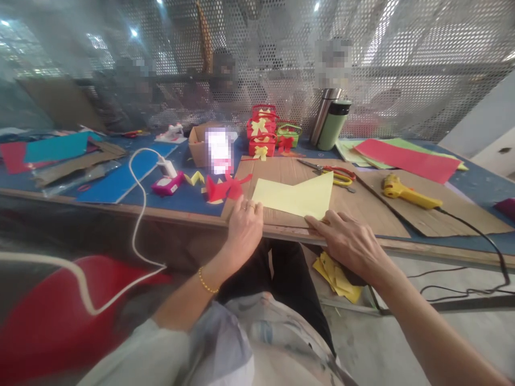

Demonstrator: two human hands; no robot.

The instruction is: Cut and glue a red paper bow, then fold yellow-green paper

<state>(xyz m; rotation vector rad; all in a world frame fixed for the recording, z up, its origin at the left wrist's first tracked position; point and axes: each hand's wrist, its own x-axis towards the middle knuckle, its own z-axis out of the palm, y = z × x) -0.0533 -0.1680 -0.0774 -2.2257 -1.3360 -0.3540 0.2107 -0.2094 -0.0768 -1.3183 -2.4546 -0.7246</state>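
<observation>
A pale yellow sheet of paper (292, 197) with a V-shaped dip in its far edge rests at the front of a cardboard mat (366, 212). Fingers closed, my left hand (245, 222) grips the paper's near left corner. At its near right edge my right hand (350, 238) pinches the same sheet, thumb stretched along it and the other fingertips partly hidden. Just left of the sheet lie cut red paper pieces (223, 188) and a folded yellow strip (195, 178). Beyond the sheet are red-handled scissors (338, 174).
A yellow glue gun (410, 193) with a black cord lies right. Small red paper baskets (261, 136), a green bottle (335, 124) and a lit phone (219, 150) stand behind. A white cable (139, 214) hangs over the table edge, above a red chair (76, 311).
</observation>
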